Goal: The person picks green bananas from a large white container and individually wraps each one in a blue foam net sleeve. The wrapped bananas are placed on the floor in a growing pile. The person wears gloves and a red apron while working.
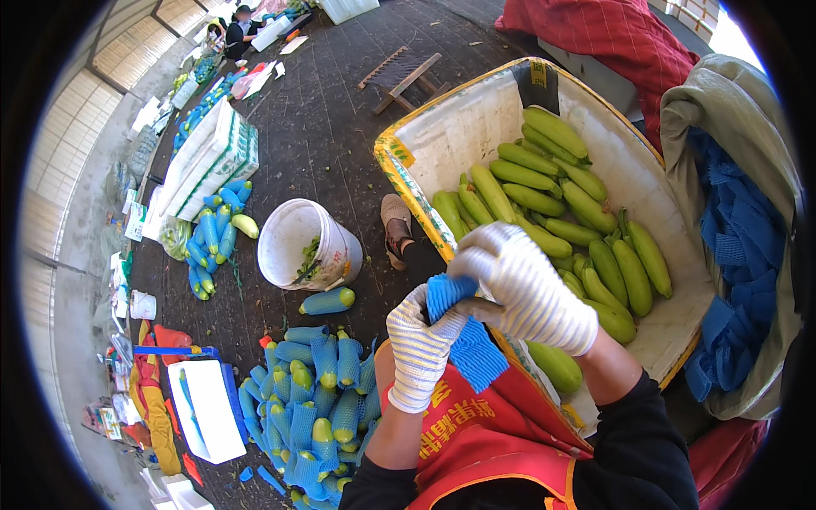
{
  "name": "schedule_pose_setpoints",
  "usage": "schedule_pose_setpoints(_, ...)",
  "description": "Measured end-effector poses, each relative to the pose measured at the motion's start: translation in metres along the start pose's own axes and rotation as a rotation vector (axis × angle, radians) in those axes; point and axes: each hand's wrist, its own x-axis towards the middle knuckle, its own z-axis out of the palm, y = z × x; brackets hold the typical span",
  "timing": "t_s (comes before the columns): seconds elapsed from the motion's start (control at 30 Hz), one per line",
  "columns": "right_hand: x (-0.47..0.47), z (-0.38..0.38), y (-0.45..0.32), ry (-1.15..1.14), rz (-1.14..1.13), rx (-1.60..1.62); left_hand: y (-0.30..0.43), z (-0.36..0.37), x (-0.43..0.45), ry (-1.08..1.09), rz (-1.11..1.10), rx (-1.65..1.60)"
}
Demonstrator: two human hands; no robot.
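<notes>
Both hands wear striped knit gloves and meet above a red apron [472,414]. My left hand [421,347] grips a blue foam net sleeve [477,357], whose flat lower end hangs over the apron. At the sleeve's upper end, my right hand [516,280] pinches the foam with thumb and fingers. Whether anything is inside the sleeve cannot be seen. Just beyond my right hand, a large foam box [440,137] edged with yellow tape holds many bare green zucchini [577,233]. A single zucchini [554,366] lies under my right forearm.
Sleeved zucchini [319,408] are heaped at lower left. A white bucket [309,245] with green scraps stands beyond them. At right, an open sack [714,95] holds more blue sleeves [743,223]. A wooden folding stool [405,76] and stacked foam boxes [213,162] stand farther off; people [239,32] sit far back.
</notes>
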Motion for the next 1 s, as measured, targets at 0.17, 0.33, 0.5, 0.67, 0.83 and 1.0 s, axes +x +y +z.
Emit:
schedule_pose_setpoints(0.17,-0.016,0.024,0.001,0.052,0.229,0.896,0.026,-0.017,-0.026,-0.091,-0.073,-0.884)
schedule_pose_setpoints(0.33,-0.018,0.059,-0.005,-0.096,0.511,0.642,-0.031,-0.028,-0.021,0.008,0.1,-0.064)
schedule_pose_setpoints(0.5,-0.004,0.048,0.018,0.129,0.584,1.679,-0.011,-0.028,-0.035,-0.294,-0.172,-1.122)
schedule_pose_setpoints(0.67,-0.019,0.094,0.0,-0.222,0.517,1.113,0.004,-0.029,-0.029,-0.082,0.035,0.197)
schedule_pose_setpoints(0.83,0.014,0.08,0.055,0.101,0.488,0.209,0.029,-0.016,0.022,0.095,0.086,-0.631)
schedule_pose_setpoints(1.0,-0.044,0.102,0.273,0.045,1.241,-0.501,-0.031,-0.067,0.031,0.285,-0.159,-0.762)
